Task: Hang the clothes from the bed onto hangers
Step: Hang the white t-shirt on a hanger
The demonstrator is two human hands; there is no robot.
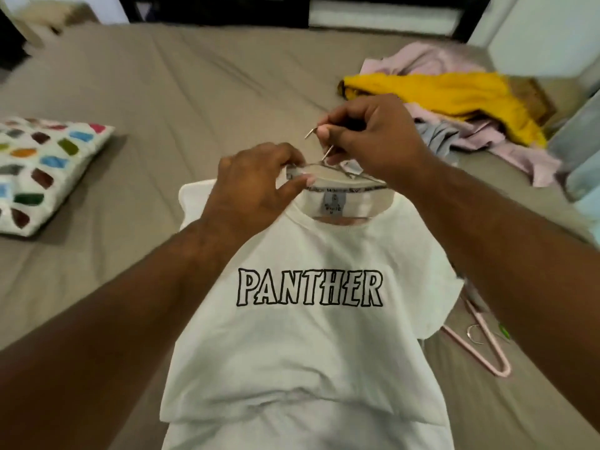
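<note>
- Multicoloured patches cover a white cushion (42, 170) at the far left, lying flat on the bed and well apart from the work.
- Taupe sheet covers the bed (168, 102), smooth apart from a few long creases. It serves as the work surface for the whole job.
- Just left of centre, the left hand (256, 186) pinches the back of the collar between thumb and fingertips. This probably holds the neck opening wide so the hanger can settle inside.
- At centre, the white T-shirt (308, 345) lettered "PANTHER" is spread front-up, its collar lifted away from the person and its body draping towards the camera.
- A thin hanger (327, 153) sits in the neck opening: its metal hook sticks up above the collar and one arm shows along the right of the neckline. The rest is hidden under the cloth.
- The right hand (370, 138) has its fingers curled round the hook, apparently steadying it while the collar is arranged. This shirt looks nearly hung.
- Further right, a pile of clothes (454, 102), yellow, pale pink and grey, waits crumpled on the bed near its far corner.
- Near the lower right, a spare pink hanger (480, 349) lies flat beside the shirt's sleeve, partly hidden by the forearm.
- Along the top runs a dark bed frame (220, 11); pale blurred surfaces stand at the right edge.
</note>
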